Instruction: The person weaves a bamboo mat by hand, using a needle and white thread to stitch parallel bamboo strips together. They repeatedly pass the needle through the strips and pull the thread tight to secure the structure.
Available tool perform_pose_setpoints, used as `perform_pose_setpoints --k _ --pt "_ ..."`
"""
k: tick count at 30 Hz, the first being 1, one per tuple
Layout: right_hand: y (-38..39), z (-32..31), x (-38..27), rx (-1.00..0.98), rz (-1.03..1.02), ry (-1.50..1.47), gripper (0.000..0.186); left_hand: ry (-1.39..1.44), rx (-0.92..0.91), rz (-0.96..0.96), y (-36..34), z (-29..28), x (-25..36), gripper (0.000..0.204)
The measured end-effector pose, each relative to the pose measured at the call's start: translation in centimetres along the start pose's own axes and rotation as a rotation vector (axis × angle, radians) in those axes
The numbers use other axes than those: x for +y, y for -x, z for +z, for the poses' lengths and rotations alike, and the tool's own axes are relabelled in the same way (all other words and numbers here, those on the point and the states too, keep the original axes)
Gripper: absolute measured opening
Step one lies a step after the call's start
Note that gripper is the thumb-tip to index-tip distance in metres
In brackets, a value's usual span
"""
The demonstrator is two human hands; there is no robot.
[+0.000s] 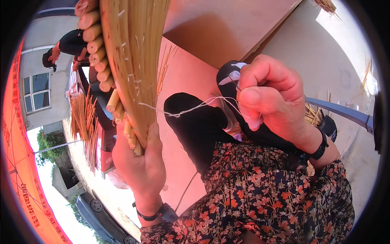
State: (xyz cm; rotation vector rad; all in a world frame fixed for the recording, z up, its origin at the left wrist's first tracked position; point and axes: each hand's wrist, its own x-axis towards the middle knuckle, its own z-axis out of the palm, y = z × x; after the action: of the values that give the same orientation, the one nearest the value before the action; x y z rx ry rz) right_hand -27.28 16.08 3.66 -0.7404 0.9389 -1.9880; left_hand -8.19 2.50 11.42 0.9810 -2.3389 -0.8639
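My left hand (142, 171) is closed round the lower end of a stalk mat (132, 61), a panel of pale straw-coloured stalks laid side by side. Short white stitches run along its face, and the thick cut ends of several stalks (92, 31) show at its left edge. A white thread (189, 109) comes out of the mat's face and stretches in a loose double strand to my right hand (276, 97). Thumb and forefinger there pinch a thin needle (236, 85), partly hidden by the fingers. White wrapping (252, 122) shows on some right-hand fingers.
Another person (73, 44) in dark clothes bends over a table at left, beside a heap of reddish-brown stalks (83, 126). A large board (207, 36) lies ahead of my knees. Loose stalks (313, 116) lie on the right. A red canopy (18, 142) and a parked car (101, 217) appear at far left.
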Motion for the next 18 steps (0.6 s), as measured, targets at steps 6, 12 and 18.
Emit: perform_pose_setpoints --k 6,12,18 --pt "-3.2 3.2 -0.9 -0.101 0.054 0.055 0.005 0.117 0.062 -0.056 -1.1 -0.4 0.6 0.042" --pt "-4.3 4.8 1.7 -0.129 -0.338 0.208 0.011 0.059 0.102 -0.059 -1.2 -1.3 -0.1 0.043" --pt "-5.1 6.2 2.4 -0.131 -0.373 0.201 0.015 0.109 0.095 -0.078 -1.0 -1.8 0.3 0.039"
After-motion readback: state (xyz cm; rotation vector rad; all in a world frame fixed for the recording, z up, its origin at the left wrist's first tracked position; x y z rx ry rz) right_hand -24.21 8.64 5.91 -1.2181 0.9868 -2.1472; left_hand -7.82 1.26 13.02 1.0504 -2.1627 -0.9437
